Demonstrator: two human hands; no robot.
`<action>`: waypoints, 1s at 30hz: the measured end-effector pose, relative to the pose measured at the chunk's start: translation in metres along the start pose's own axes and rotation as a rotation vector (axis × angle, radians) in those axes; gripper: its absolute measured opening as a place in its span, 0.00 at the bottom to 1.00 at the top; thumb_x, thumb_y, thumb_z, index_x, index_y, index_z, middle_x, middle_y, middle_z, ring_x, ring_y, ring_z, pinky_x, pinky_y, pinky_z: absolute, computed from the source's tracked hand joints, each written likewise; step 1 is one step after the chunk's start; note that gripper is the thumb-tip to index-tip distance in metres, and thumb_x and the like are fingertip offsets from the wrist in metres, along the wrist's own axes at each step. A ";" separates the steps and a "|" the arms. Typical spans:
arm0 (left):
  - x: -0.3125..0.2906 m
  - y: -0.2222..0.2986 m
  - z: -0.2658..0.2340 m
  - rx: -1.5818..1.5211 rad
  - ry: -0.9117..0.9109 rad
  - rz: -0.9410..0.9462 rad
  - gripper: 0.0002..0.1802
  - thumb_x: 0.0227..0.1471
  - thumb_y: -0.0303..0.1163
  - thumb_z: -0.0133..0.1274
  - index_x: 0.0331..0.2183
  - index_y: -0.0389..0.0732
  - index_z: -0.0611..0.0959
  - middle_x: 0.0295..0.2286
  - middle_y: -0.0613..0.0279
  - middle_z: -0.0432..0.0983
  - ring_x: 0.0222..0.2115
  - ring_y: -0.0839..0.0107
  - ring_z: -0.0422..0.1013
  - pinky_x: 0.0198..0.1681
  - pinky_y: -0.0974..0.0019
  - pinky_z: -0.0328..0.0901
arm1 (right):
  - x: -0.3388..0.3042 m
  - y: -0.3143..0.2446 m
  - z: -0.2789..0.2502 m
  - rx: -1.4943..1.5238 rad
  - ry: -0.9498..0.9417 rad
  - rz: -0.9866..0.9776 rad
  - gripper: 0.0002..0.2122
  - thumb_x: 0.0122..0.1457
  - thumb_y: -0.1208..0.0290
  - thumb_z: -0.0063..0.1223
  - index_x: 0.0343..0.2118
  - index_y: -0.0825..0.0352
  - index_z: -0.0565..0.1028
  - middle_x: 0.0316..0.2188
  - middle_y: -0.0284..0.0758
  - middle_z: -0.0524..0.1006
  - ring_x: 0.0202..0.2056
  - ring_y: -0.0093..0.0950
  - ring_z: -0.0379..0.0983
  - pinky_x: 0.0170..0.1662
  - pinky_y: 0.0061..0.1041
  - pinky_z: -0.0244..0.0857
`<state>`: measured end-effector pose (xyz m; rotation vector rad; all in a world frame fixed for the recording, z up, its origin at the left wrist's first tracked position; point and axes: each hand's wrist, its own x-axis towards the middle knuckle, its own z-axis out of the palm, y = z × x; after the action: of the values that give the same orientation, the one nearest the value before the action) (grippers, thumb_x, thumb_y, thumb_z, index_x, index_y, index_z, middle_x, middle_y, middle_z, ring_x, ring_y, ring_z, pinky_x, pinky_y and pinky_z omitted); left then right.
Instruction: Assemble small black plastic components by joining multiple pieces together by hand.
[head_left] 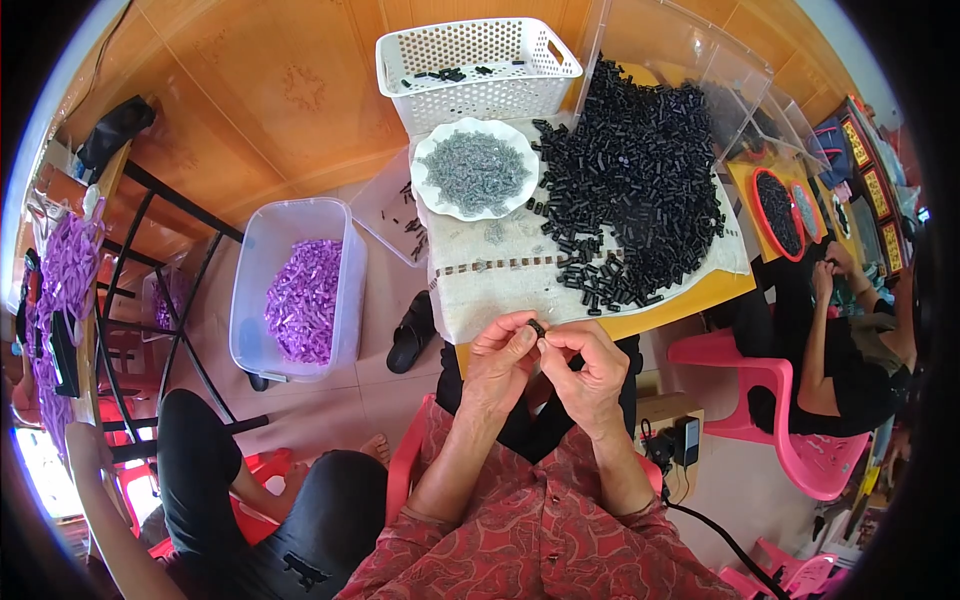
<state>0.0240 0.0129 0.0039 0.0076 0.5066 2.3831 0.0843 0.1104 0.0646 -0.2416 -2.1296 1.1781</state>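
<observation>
The left hand [493, 368] clamps its grip on a dark piece [536, 328], likely steadying it for the right hand [588, 372], whose grip I cannot tell.

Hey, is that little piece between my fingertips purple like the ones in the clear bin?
No, the small piece held in the left hand looks dark, while the purple pieces lie in the clear bin.

From here, a red shirt [480, 545] patterned with paler curving lines. Sleeves [650, 530] leave forearms bare. Black trousers [515, 432].
</observation>
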 end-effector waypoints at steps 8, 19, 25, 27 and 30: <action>-0.002 0.000 -0.005 0.097 -0.016 0.009 0.11 0.52 0.21 0.53 0.40 0.37 0.80 0.35 0.58 0.77 0.35 0.73 0.72 0.43 0.70 0.66 | 0.003 -0.006 -0.004 -0.069 -0.034 -0.031 0.07 0.44 0.84 0.61 0.27 0.69 0.75 0.26 0.36 0.77 0.23 0.21 0.73 0.23 0.15 0.64; 0.001 0.000 -0.010 0.005 -0.076 -0.041 0.10 0.52 0.21 0.52 0.39 0.34 0.79 0.34 0.59 0.77 0.35 0.72 0.73 0.43 0.70 0.66 | 0.011 -0.003 -0.019 -0.005 -0.198 -0.013 0.08 0.45 0.81 0.64 0.27 0.70 0.75 0.26 0.35 0.76 0.23 0.22 0.73 0.24 0.18 0.67; 0.002 0.003 -0.008 0.008 -0.137 -0.081 0.10 0.52 0.21 0.52 0.39 0.34 0.80 0.34 0.59 0.77 0.36 0.72 0.72 0.43 0.69 0.67 | 0.016 -0.002 -0.024 0.052 -0.214 0.040 0.10 0.44 0.82 0.64 0.30 0.70 0.75 0.30 0.36 0.75 0.28 0.25 0.74 0.28 0.20 0.69; 0.003 0.003 -0.009 0.003 -0.146 -0.088 0.10 0.52 0.20 0.52 0.39 0.34 0.79 0.34 0.59 0.77 0.37 0.72 0.72 0.43 0.68 0.67 | 0.019 -0.003 -0.025 -0.004 -0.261 0.001 0.15 0.41 0.82 0.64 0.35 0.69 0.75 0.33 0.38 0.75 0.34 0.30 0.74 0.34 0.23 0.70; 0.003 0.001 -0.011 -0.012 -0.148 -0.094 0.12 0.52 0.19 0.52 0.41 0.34 0.79 0.34 0.58 0.77 0.37 0.71 0.72 0.42 0.68 0.68 | 0.018 -0.003 -0.025 0.002 -0.305 0.006 0.17 0.40 0.83 0.64 0.36 0.70 0.75 0.36 0.38 0.76 0.35 0.29 0.74 0.38 0.23 0.69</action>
<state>0.0193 0.0101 -0.0063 0.1503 0.4133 2.2726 0.0872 0.1341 0.0843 -0.0692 -2.3902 1.2875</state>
